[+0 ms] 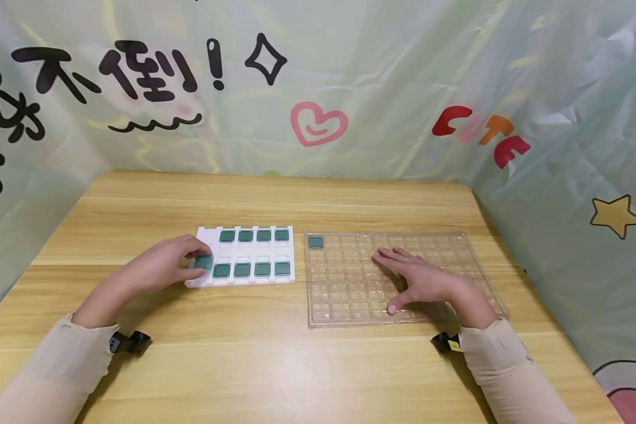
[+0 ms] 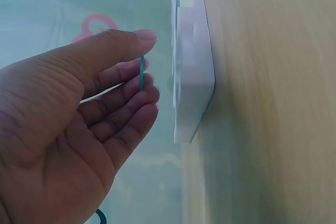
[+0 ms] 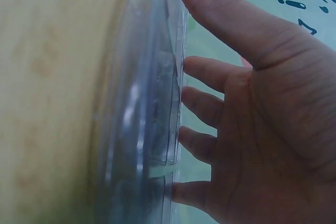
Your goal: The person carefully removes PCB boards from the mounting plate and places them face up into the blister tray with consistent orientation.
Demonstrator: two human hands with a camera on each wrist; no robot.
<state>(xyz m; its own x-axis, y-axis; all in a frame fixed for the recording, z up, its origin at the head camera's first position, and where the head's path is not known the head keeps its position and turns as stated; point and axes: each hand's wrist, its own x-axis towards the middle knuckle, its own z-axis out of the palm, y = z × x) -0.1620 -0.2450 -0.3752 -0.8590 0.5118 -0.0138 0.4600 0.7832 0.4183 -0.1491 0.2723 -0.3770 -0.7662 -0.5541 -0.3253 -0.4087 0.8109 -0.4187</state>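
Between thumb and fingertips my left hand (image 1: 164,264) pinches a thin green square chip (image 1: 204,262) over the left end of the white tray (image 1: 252,251). In the left wrist view the chip (image 2: 142,73) shows edge-on, apart from the tray's side (image 2: 195,72). Two rows of similar green chips (image 1: 242,270) lie in that tray. My right hand (image 1: 424,280) is spread with straight fingers over the clear plastic tray (image 1: 344,321); its fingertips touch the tray in the right wrist view. One green chip (image 1: 315,242) sits in the clear tray's far-left pocket.
Both trays stand side by side on a wooden table (image 1: 275,365), with a narrow gap between them. A printed cloth (image 1: 381,70) hangs behind the table and along its sides. Small black devices (image 1: 131,343) are strapped at both wrists.
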